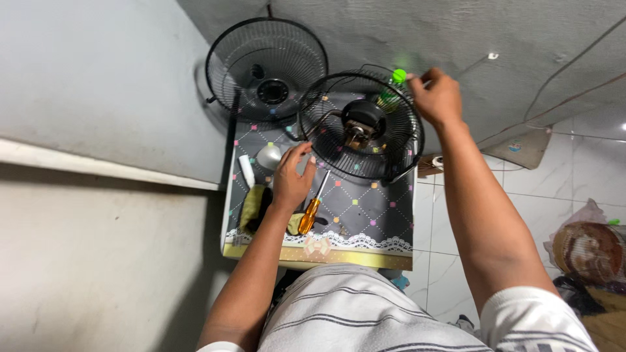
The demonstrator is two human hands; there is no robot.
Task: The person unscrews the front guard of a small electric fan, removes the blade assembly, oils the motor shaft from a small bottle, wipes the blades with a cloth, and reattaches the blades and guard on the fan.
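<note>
A black wire fan guard with its motor lies on a small table covered in a dark diamond-patterned cloth. My left hand is at the guard's lower-left rim, fingers curled on the wires. My right hand reaches to the guard's upper-right rim, fingers closed beside a green-capped bottle. It is blurred, so I cannot tell what it grips. An orange-handled screwdriver lies just right of my left wrist.
A second black fan guard sits behind the table by the grey wall. On the table's left lie a white tube, a grey cone-shaped part and a yellow-green cloth. Tiled floor and cables lie to the right.
</note>
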